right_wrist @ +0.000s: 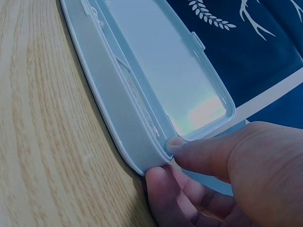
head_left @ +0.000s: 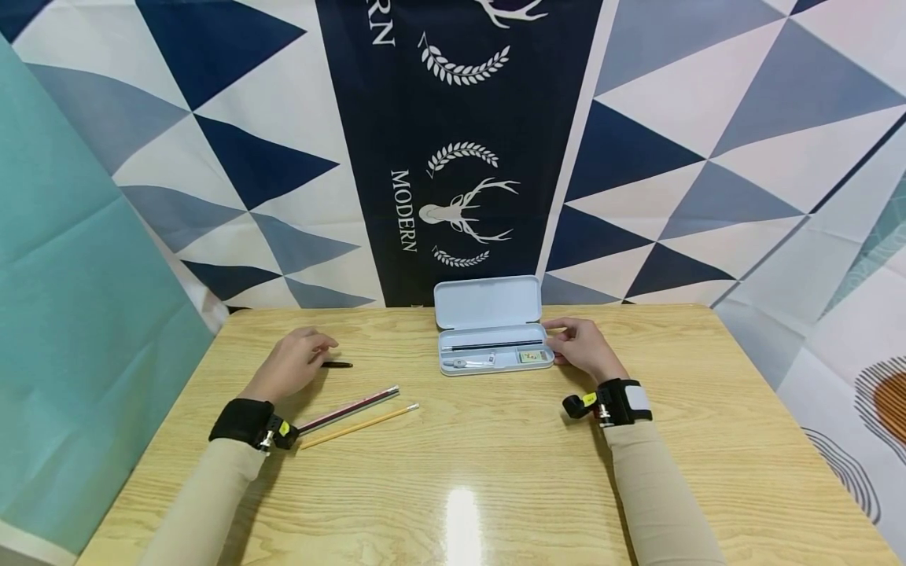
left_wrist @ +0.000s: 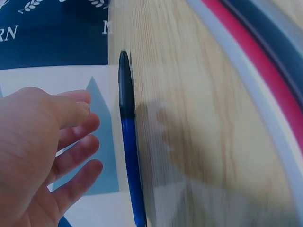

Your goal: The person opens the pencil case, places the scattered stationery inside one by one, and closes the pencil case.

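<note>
A light blue pencil case (head_left: 488,303) stands with its lid raised at the far edge of the table. Inside lie a dark pencil (head_left: 495,345), a drawing compass (head_left: 470,362) and a small yellow-green item (head_left: 532,357). At the case's right end my right hand (head_left: 583,350) grips the wall, thumb (right_wrist: 189,153) at the rim and fingers against the outside. Over on the left, my left hand (head_left: 290,363) hovers beside a pen (left_wrist: 128,127) with a blue barrel and black end. Its fingers are loosely bent, apart from the pen, and hold nothing.
Nearer the front left lie several pencils: a yellow one (head_left: 359,427) and, beside it, a pink and dark bundle (head_left: 350,409). A patterned cloth (head_left: 467,118) hangs right behind the table. The wooden tabletop (head_left: 396,495) reflects a bright light near the front.
</note>
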Demonstrator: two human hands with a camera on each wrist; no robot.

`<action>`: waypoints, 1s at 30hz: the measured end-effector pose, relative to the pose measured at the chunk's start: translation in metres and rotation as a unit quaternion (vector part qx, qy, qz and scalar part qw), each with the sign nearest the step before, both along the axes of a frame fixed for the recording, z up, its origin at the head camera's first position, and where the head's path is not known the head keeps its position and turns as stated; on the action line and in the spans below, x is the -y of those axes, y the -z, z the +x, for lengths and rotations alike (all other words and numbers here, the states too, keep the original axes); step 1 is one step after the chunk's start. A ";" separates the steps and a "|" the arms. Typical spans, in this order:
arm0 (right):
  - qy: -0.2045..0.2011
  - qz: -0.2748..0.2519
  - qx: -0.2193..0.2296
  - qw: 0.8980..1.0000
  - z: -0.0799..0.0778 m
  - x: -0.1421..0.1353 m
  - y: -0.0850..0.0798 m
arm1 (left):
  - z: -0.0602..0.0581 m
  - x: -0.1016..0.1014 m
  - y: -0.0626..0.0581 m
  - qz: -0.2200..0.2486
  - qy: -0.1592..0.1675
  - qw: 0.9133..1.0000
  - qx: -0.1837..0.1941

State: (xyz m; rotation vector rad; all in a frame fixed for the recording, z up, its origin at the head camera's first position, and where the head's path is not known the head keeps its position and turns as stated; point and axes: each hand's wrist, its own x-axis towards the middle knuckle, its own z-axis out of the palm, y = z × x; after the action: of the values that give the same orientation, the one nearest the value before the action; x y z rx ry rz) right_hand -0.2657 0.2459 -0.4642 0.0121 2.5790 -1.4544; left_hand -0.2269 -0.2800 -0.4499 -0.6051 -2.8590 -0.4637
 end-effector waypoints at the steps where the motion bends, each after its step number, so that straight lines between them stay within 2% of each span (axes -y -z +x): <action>1: -0.001 -0.001 -0.001 1.000 0.000 0.000 0.000 | 0.001 0.002 0.000 -0.001 -0.001 1.000 -0.001; 9: 0.005 -0.002 0.003 1.000 0.000 -0.001 -0.002 | 0.004 0.014 -0.005 0.001 -0.003 1.000 0.006; 17: 0.005 0.009 0.002 1.000 0.000 0.000 -0.002 | 0.007 0.022 -0.004 0.012 -0.021 0.999 0.037; 30: 0.012 -0.001 0.002 1.000 -0.001 0.001 0.000 | 0.006 0.031 0.008 -0.011 -0.059 0.997 0.049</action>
State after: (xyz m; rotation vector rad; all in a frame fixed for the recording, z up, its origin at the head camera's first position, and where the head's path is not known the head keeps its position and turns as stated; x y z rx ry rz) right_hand -0.2668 0.2452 -0.4639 0.0468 2.5817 -1.4646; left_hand -0.2208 -0.3106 -0.4575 -0.4245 -2.9762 -0.4562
